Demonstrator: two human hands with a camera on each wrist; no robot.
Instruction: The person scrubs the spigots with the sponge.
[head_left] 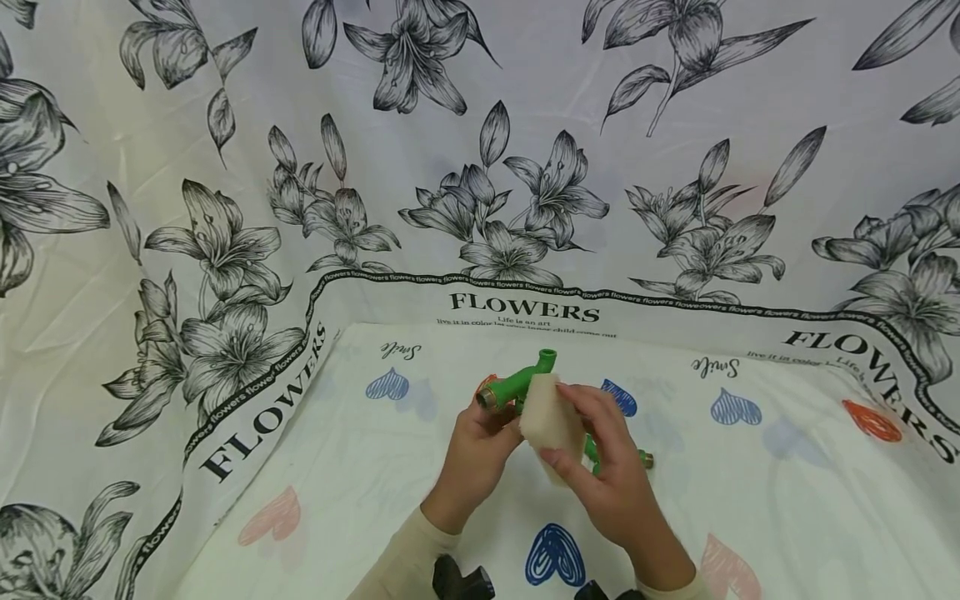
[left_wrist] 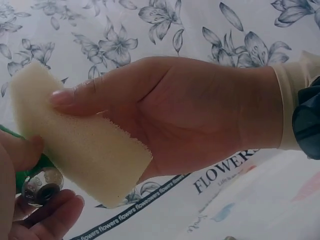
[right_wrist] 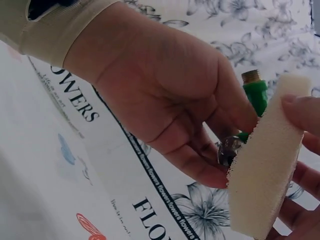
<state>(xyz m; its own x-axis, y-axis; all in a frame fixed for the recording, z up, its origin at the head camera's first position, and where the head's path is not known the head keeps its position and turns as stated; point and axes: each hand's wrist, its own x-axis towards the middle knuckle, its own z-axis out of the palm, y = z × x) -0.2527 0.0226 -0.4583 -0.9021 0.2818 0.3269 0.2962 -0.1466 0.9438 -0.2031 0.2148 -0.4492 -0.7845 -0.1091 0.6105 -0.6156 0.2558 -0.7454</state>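
My left hand (head_left: 471,457) grips a green tap (head_left: 517,385) with a threaded metal end, holding it over the cloth. A rounded shiny metal part (left_wrist: 42,187) of it shows between the fingers in the left wrist view. In my right hand (head_left: 611,467) is a thick cream sponge (head_left: 546,421), the thumb pressed on its near face. The sponge stands in front of part of the tap and hides it; whether they touch I cannot tell. The right wrist view shows the tap's brass thread (right_wrist: 252,76) behind the left fingers.
Beyond the right hand, another green piece with a brass-coloured end (head_left: 645,459) shows, partly covered by that hand. White cloth (head_left: 360,500) printed with hearts lies below. A flower-printed sheet (head_left: 525,100) rises behind and at the sides.
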